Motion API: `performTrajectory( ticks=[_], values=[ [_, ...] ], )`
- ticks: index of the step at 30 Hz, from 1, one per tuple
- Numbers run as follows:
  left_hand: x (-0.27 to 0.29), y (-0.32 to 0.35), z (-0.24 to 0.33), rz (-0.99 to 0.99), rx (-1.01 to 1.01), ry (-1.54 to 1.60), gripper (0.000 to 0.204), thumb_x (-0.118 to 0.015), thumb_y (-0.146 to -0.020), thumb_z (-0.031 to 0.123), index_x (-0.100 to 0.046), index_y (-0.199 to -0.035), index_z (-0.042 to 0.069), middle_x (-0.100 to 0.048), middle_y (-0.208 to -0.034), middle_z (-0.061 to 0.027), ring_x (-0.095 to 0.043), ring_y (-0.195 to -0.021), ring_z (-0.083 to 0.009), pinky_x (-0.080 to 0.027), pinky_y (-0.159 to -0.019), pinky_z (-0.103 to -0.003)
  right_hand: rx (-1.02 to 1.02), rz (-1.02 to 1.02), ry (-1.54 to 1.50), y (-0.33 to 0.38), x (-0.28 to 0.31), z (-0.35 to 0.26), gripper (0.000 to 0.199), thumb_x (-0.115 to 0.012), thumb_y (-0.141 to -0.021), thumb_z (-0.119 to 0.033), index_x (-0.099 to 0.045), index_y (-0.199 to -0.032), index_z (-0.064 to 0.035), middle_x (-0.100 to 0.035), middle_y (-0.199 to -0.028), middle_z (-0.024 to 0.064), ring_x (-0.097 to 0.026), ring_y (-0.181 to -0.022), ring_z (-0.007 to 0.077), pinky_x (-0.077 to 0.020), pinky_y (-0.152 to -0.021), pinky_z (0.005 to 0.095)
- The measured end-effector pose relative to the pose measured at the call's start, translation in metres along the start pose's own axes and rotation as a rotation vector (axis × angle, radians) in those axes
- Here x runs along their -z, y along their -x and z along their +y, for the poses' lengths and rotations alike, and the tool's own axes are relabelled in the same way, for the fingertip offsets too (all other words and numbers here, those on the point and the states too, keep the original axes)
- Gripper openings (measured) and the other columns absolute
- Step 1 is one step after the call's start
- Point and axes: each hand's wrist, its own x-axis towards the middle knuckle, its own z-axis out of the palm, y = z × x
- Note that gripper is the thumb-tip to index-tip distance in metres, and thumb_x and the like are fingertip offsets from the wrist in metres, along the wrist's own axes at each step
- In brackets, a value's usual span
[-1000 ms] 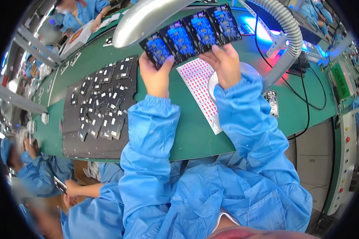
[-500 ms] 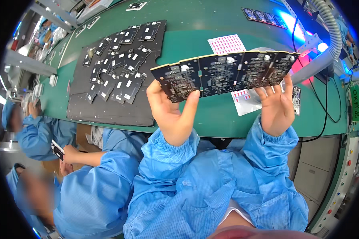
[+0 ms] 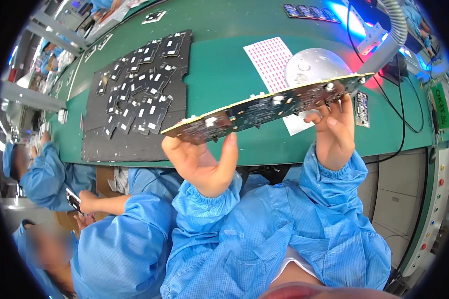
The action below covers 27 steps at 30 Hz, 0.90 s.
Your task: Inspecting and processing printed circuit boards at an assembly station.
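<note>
A long dark circuit board panel (image 3: 264, 109), set with small parts, is held up over the bench. It is tilted so that its thin upper edge shows, and its left end is lower and closer to me. My left hand (image 3: 202, 167) is closed on that left end, its thumb against the near face. At the opposite end, my right hand (image 3: 336, 132) grips the lower edge with bent fingers, some tips hidden by the panel. Behind the panel lie a white sheet of red labels (image 3: 269, 62) and a round silver base (image 3: 317, 65), partly covered by it.
Many small black boards sit on a dark mat (image 3: 129, 149) at left. A small board (image 3: 362, 110) lies right of my right hand, near a black cable (image 3: 403, 117). Another panel (image 3: 312, 12) is far back. Beside me, a co-worker's hand (image 3: 89, 202) holds a small board.
The panel has tipped from showing its broad face to nearly edge-on, its left end dropping. My left hand moved left with it. More of the label sheet and silver base is now exposed.
</note>
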Motion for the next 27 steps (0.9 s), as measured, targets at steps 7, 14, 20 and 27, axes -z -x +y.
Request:
performTrajectory(
  ticks=[7, 14, 20, 27],
  values=[
    [-0.002, 0.003, -0.004, 0.100, -0.006, 0.039, 0.068, -0.064, -0.064, -0.016, -0.029, -0.119, 0.002, -0.047, -0.109, -0.0149, -0.053, -0.099, -0.0232, -0.046, -0.083, -0.034, 0.056, 0.023, 0.027, 0.005, -0.001, 0.001, 0.063, -0.053, -0.071, -0.009, -0.028, -0.128, -0.0026, -0.043, -0.120, 0.0160, -0.050, -0.101, 0.0284, -0.0468, -0.074, 0.0355],
    [0.005, -0.005, -0.006, 0.187, 0.007, 0.034, 0.061, -0.062, -0.068, -0.014, -0.031, -0.117, 0.003, -0.049, -0.107, -0.0141, -0.056, -0.094, -0.0229, -0.050, -0.079, -0.033, 0.063, -0.012, 0.032, 0.010, -0.014, 0.003, 0.070, -0.055, -0.070, -0.009, -0.023, -0.131, -0.0006, -0.045, -0.116, 0.0193, -0.052, -0.098, 0.0313, -0.0486, -0.071, 0.0361],
    [0.006, -0.005, -0.007, 0.189, -0.021, 0.028, 0.063, -0.064, -0.068, -0.012, -0.029, -0.118, 0.004, -0.050, -0.103, -0.0136, -0.056, -0.089, -0.0210, -0.050, -0.078, -0.032, 0.058, -0.017, 0.040, 0.011, -0.015, 0.004, 0.072, -0.056, -0.069, -0.010, -0.022, -0.131, -0.0007, -0.044, -0.117, 0.0182, -0.051, -0.100, 0.0295, -0.0490, -0.071, 0.0356],
    [0.005, -0.003, -0.005, 0.155, -0.072, -0.026, 0.058, -0.066, -0.068, -0.011, -0.031, -0.112, 0.003, -0.050, -0.098, -0.0147, -0.056, -0.084, -0.0191, -0.051, -0.073, -0.029, 0.032, -0.012, 0.043, 0.011, -0.014, 0.004, 0.071, -0.057, -0.069, -0.010, -0.022, -0.131, -0.0012, -0.043, -0.120, 0.0161, -0.049, -0.102, 0.0266, -0.0491, -0.070, 0.0354]
  ],
)
